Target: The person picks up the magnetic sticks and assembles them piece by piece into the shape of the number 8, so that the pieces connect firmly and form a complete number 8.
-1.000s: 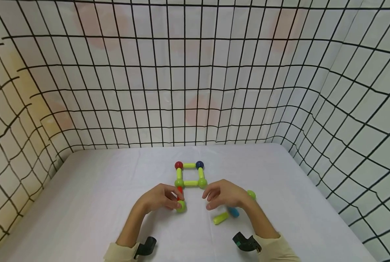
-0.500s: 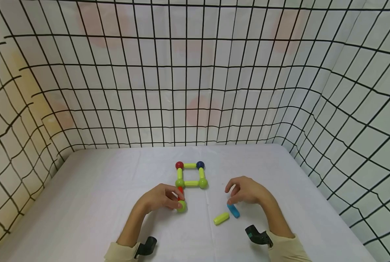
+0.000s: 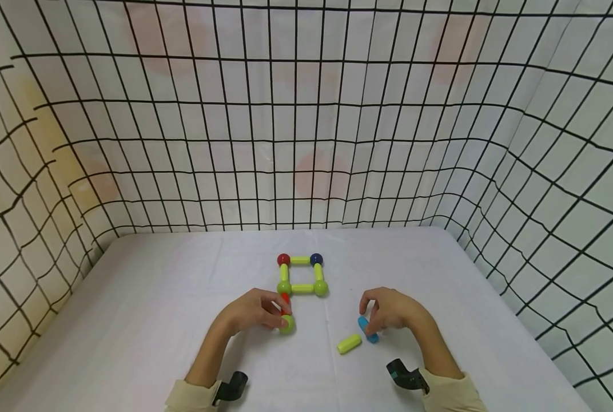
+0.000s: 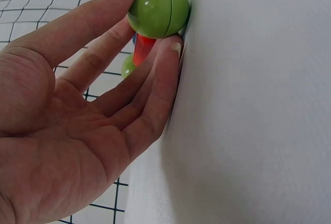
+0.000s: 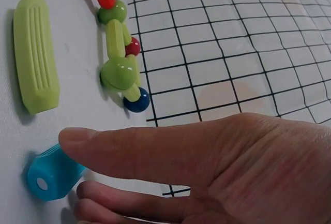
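With thumb and fingertips my left hand (image 3: 247, 312) holds a green ball (image 4: 158, 9) low at the table surface. A red magnetic rod (image 4: 142, 50) runs from that ball to the near left corner of a square of yellow-green rods (image 3: 302, 288). The square has a red ball (image 3: 283, 260) and a dark blue ball (image 3: 316, 260) at its far corners, green balls at the near ones. On the right, my right hand (image 3: 394, 312) pinches a blue rod (image 5: 54, 175) between thumb and curled fingers, close over the cloth. The thumb covers part of the rod.
A loose yellow-green rod (image 3: 349, 344) lies on the white cloth (image 3: 306, 372) between the two hands, left of the blue rod. Black netting (image 3: 306, 140) over white walls closes off the back and both sides of the table.
My right hand has moved right and then down, uncovering the blue rod and taking it between thumb and fingers. The loose green ball on the right is now hidden. My left hand holds still.
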`<state>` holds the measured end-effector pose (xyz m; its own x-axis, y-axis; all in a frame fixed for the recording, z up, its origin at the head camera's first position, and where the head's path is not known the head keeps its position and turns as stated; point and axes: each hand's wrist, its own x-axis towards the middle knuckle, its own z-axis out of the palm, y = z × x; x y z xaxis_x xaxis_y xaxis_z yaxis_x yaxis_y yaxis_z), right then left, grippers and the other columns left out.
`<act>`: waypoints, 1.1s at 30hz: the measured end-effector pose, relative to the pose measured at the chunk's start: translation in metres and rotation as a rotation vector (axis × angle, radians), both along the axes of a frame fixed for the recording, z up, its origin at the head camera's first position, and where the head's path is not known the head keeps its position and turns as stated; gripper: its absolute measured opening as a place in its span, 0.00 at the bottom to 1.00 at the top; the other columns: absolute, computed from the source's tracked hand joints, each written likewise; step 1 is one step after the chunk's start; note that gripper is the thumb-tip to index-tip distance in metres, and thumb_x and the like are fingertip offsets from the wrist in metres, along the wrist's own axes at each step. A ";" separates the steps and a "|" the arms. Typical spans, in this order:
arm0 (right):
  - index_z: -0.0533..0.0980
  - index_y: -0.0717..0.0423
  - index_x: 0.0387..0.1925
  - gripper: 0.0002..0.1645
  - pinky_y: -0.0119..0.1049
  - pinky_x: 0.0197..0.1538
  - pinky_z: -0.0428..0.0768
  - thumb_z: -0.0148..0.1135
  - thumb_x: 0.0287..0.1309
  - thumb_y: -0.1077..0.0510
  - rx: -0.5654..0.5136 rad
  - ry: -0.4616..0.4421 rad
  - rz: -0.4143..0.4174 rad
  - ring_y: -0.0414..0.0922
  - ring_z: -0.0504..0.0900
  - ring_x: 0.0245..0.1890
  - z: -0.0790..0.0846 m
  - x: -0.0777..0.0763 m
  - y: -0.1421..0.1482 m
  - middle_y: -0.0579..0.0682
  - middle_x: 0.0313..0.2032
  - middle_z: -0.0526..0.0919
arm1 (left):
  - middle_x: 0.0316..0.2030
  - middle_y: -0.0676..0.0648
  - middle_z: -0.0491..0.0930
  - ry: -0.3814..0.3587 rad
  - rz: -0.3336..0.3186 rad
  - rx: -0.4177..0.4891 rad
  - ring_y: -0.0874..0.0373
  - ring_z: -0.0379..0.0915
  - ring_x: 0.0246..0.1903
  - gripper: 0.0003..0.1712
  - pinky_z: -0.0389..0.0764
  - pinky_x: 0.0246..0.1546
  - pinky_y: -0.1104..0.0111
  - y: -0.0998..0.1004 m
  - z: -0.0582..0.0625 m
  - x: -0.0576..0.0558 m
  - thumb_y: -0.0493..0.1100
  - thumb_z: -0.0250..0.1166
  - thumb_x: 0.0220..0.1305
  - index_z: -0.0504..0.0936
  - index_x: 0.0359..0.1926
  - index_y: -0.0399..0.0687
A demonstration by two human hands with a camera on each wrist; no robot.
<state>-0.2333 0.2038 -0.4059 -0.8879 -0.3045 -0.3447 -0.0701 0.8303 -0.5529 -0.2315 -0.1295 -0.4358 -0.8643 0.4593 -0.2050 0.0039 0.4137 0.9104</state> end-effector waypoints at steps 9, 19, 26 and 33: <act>0.77 0.51 0.38 0.22 0.35 0.29 0.69 0.81 0.42 0.64 0.044 -0.036 -0.016 0.44 0.75 0.23 -0.005 -0.001 -0.002 0.50 0.23 0.80 | 0.35 0.46 0.85 -0.006 0.006 0.012 0.57 0.80 0.32 0.13 0.81 0.38 0.66 -0.001 -0.002 -0.001 0.38 0.75 0.56 0.87 0.43 0.42; 0.78 0.51 0.37 0.19 0.36 0.30 0.71 0.77 0.43 0.67 0.044 -0.013 -0.039 0.46 0.77 0.27 -0.006 -0.001 -0.004 0.50 0.29 0.79 | 0.34 0.46 0.85 -0.003 0.005 0.022 0.56 0.80 0.32 0.13 0.81 0.38 0.65 0.000 -0.005 -0.002 0.38 0.75 0.56 0.87 0.44 0.42; 0.79 0.53 0.39 0.17 0.37 0.32 0.73 0.72 0.46 0.66 -0.067 0.014 -0.065 0.47 0.79 0.29 0.000 0.001 -0.008 0.51 0.31 0.81 | 0.34 0.46 0.85 0.005 0.003 0.033 0.57 0.80 0.32 0.13 0.80 0.37 0.66 -0.001 -0.007 -0.003 0.38 0.76 0.56 0.87 0.43 0.42; 0.80 0.56 0.43 0.15 0.42 0.35 0.81 0.69 0.50 0.64 -0.168 0.036 -0.133 0.48 0.81 0.29 0.001 0.007 -0.018 0.52 0.32 0.81 | 0.34 0.46 0.85 0.000 0.005 0.029 0.58 0.79 0.32 0.13 0.80 0.37 0.67 -0.001 -0.007 -0.003 0.38 0.75 0.56 0.87 0.43 0.42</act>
<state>-0.2260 0.1860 -0.4047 -0.9348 -0.2344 -0.2667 0.0120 0.7300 -0.6834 -0.2347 -0.1303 -0.4425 -0.8664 0.4610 -0.1919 0.0017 0.3869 0.9221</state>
